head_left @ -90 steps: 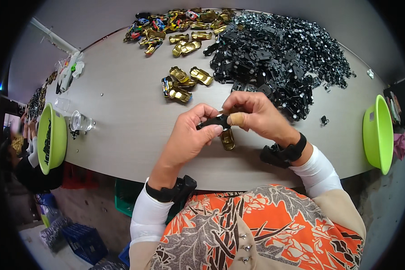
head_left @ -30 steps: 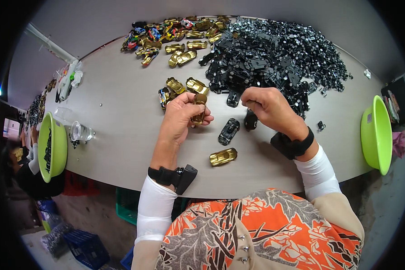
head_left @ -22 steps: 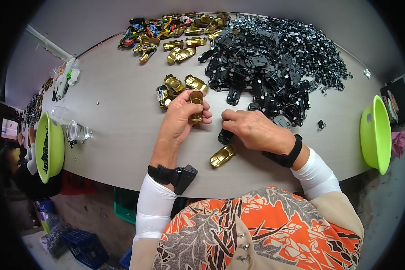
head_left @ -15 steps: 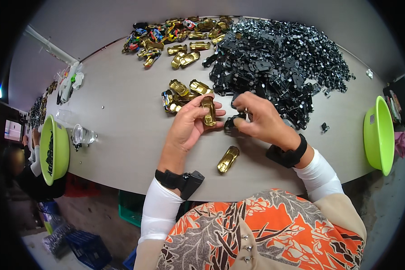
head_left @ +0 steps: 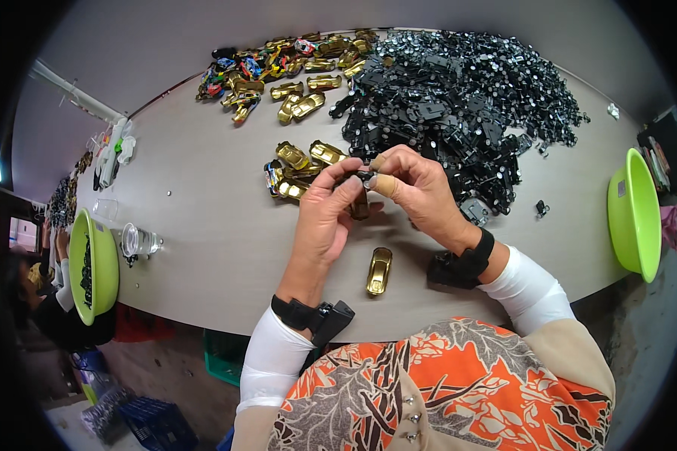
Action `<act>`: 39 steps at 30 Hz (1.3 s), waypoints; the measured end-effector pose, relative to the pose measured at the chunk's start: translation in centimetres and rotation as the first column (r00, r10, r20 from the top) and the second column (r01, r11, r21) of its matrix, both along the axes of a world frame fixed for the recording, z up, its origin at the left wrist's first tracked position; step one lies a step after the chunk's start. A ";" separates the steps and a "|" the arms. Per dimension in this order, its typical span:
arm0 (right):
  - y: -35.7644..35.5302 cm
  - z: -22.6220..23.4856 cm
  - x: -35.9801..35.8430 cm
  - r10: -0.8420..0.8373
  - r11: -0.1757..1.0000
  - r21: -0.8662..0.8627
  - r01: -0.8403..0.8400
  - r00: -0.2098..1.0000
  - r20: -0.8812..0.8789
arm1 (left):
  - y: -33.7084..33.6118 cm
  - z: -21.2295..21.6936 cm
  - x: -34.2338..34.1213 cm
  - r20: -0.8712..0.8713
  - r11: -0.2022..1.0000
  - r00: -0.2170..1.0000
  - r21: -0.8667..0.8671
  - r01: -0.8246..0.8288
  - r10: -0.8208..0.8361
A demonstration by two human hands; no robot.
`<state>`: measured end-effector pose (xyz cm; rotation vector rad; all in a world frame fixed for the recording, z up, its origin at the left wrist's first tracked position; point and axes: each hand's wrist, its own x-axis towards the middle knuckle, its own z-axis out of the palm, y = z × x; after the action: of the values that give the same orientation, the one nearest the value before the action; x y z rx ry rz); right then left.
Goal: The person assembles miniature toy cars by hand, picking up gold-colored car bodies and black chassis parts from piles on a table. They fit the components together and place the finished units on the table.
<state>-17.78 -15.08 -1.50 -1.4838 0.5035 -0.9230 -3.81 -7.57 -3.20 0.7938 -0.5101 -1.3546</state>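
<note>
A: ok so compared with half a second ago, the right hand [head_left: 423,188] has come over and up to meet the left hand [head_left: 325,218], bringing a black piece [head_left: 364,176] with it. The gold toy car [head_left: 360,207] was lying in plain view on the left hand, now it's mostly covered. Where do you have it?

B: Same feed here. I've got it held above the desk [head_left: 218,195], between the two hands, peeking out just below the black piece. Left fingers are curled in around the pair, right thumb and index are pinching the black piece. Can't tell if the two parts are joined, too much skin in the way.

A: How would it handle, you reckon?

B: Guessing from the shine: light, stiff, kinda slippery. I'd take it by the long sides, off the glossy roof. Probably not fragile, but the finish might scuff. Black piece looks light and rigid too, so I'd go for the edges. The tan wrap [head_left: 384,185] on the right thumb might add some bite.

A: And the loose gold car [head_left: 379,271]?

B: On the desk nearer the body, touching neither hand. Black heap [head_left: 436,98] is beyond the right hand.
</note>
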 end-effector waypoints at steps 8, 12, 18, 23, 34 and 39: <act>0.3 -0.6 0.1 0.001 1.000 -0.006 -0.004 0.938 -0.347 | -0.7 -0.9 -0.5 -0.111 0.972 0.968 -0.041 -0.231 0.225; 0.3 -1.1 0.4 0.005 1.000 0.020 0.002 0.943 -0.332 | -1.0 -1.3 -2.0 -0.161 0.961 0.956 -0.091 -0.261 0.244; -0.6 -0.8 0.0 -0.075 0.997 -0.065 0.051 0.895 -0.440 | -0.7 -0.3 -1.2 -0.213 0.944 0.927 -0.046 -0.327 0.310; -2.1 -0.1 -0.8 -0.463 0.692 -0.696 0.192 0.858 -0.224 | 0.1 0.4 0.3 0.139 0.989 0.983 0.062 -0.131 0.122; 0.0 0.3 -0.9 -0.086 0.828 -0.561 0.002 0.989 -0.124 | -0.2 0.1 -0.8 0.010 0.992 0.998 0.108 -0.062 0.061; 0.2 0.0 -0.9 -0.112 0.976 -0.205 0.075 0.978 -0.174 | -0.1 -0.1 -1.0 0.088 0.997 0.994 0.043 -0.062 0.058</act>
<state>-18.72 -14.86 -1.54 -1.7490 0.6370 -0.9351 -4.76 -7.70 -3.32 0.9016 -0.5211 -1.2839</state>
